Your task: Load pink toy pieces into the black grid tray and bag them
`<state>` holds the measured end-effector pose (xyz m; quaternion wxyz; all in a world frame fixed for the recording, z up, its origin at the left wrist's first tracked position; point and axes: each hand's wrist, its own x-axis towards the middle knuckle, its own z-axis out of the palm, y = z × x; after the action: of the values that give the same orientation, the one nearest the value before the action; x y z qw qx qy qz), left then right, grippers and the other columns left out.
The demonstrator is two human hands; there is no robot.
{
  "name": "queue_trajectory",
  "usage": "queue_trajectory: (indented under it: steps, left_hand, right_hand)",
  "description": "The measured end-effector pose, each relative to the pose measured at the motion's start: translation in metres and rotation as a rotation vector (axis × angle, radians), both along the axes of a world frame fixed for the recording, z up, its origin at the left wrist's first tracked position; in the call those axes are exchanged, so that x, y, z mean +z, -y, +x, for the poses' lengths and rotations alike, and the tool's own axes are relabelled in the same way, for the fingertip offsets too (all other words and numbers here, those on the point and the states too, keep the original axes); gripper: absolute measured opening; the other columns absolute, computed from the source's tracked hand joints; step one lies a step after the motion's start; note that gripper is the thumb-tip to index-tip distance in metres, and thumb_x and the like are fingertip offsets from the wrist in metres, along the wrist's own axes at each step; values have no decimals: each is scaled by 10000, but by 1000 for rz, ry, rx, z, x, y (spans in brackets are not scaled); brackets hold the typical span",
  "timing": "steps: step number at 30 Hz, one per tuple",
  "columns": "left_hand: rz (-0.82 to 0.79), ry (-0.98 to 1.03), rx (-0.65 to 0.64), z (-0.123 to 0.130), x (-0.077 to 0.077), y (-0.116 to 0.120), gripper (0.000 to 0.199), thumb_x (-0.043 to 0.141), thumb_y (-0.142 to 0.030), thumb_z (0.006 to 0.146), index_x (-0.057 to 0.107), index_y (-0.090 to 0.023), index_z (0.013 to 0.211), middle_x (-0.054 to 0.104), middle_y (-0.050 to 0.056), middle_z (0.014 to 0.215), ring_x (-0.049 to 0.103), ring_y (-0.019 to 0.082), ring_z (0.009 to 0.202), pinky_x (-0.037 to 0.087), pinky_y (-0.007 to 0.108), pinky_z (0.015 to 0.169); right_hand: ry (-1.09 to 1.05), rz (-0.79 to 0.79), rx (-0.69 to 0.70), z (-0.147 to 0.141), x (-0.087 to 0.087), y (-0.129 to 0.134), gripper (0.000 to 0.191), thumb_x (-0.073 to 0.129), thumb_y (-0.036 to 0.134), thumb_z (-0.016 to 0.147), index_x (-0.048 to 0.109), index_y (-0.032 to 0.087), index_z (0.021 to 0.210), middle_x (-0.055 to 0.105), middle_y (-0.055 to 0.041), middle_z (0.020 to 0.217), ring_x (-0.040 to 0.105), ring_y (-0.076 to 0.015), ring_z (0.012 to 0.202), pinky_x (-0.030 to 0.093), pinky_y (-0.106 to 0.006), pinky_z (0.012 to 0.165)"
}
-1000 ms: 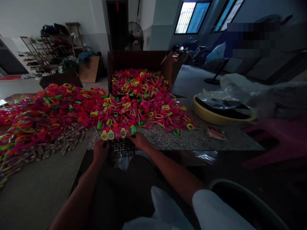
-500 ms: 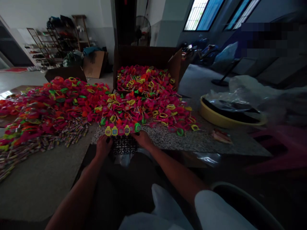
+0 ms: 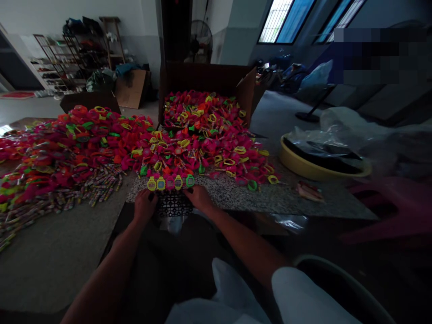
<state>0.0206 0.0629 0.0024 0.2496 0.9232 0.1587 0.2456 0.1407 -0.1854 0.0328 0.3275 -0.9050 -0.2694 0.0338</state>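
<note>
A black lattice tray (image 3: 173, 204) juts over the near edge of the speckled stone tabletop. My left hand (image 3: 145, 206) grips its left side, and my right hand (image 3: 199, 198) is closed at its upper right corner. Along the far edge of the tray stands a row of toy watches: yellow ones (image 3: 151, 183) at the left, a pink one between, and a green watch (image 3: 190, 181) at the right end. Just beyond lies a large heap of pink, orange, yellow and green toy watches (image 3: 189, 148).
An open cardboard box (image 3: 248, 96) holds more watches behind the heap. Patterned sticks (image 3: 101, 184) lie at the left. On the right are a yellow basin (image 3: 300, 168) with plastic bags, a small packet (image 3: 309, 191) and a pink stool (image 3: 398, 202).
The green watch at the right end has shifted slightly left and sits more upright in the row. Both hands stay at the tray, and the view has moved very slightly.
</note>
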Motion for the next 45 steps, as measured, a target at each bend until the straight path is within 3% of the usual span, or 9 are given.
queue_trajectory:
  steps: [8,12,17,20,29,32,35,39,45]
  left_hand:
    - [10,-35,-6,0,1,-3,187,579,-379,876,692,-230,888,760,120,1013,681,318,1061,537,453,991]
    - [13,-25,-5,-4,-1,-7,230,561,-392,885,706,-220,935,761,141,1090,676,326,1115,540,457,1012]
    - [42,-36,-2,-10,0,-14,282,536,-416,904,715,-204,954,759,146,1068,682,334,1087,537,477,1014]
    - [32,-44,7,-11,3,-15,284,538,-407,896,720,-203,974,765,145,1099,681,335,1115,535,477,1028]
    - [20,-38,26,-10,4,-14,285,551,-417,880,725,-214,979,773,143,1113,687,336,1118,535,474,1036]
    - [15,-22,33,-9,3,-15,286,550,-419,884,728,-220,986,775,142,1130,684,335,1130,531,476,1045]
    - [13,-27,41,-8,2,-15,261,560,-417,876,725,-229,951,779,132,1100,686,333,1114,537,471,1031]
    - [17,-27,55,-8,2,-16,267,566,-410,864,731,-224,963,781,136,1116,683,339,1128,532,474,1036]
    - [17,-42,48,-8,3,-16,288,555,-421,873,734,-210,954,779,150,1095,687,342,1112,534,481,1024]
  right_hand:
    - [18,-165,21,-10,12,-8,266,668,358,1026,836,157,979,814,-145,982,739,-245,906,441,-278,749]
    - [-54,-134,208,10,21,9,190,696,311,998,823,172,971,817,-85,975,736,-217,914,456,-248,761]
    - [95,-250,-132,62,35,38,280,556,211,1023,788,172,1176,799,-144,1116,738,-266,1030,488,-308,881]
    - [44,-354,-195,80,33,38,328,548,224,1018,775,146,1241,786,-203,1138,739,-321,1063,500,-370,935]
    - [91,-276,-206,45,17,45,285,546,291,1042,746,164,1199,753,-208,1150,721,-328,1064,510,-382,925]
    - [54,-150,-205,26,13,51,265,534,218,1023,692,197,1234,772,-139,1080,733,-278,1005,514,-346,892]
    - [-37,178,-238,12,6,40,262,611,261,986,621,213,1244,777,-83,1063,742,-229,955,535,-311,858]
    - [-404,550,-282,8,-1,11,320,698,330,913,588,214,1189,774,-56,1044,741,-182,728,554,-273,650]
    - [-754,664,-114,17,1,-9,200,756,315,845,692,186,983,769,-23,898,745,-178,753,547,-231,602]
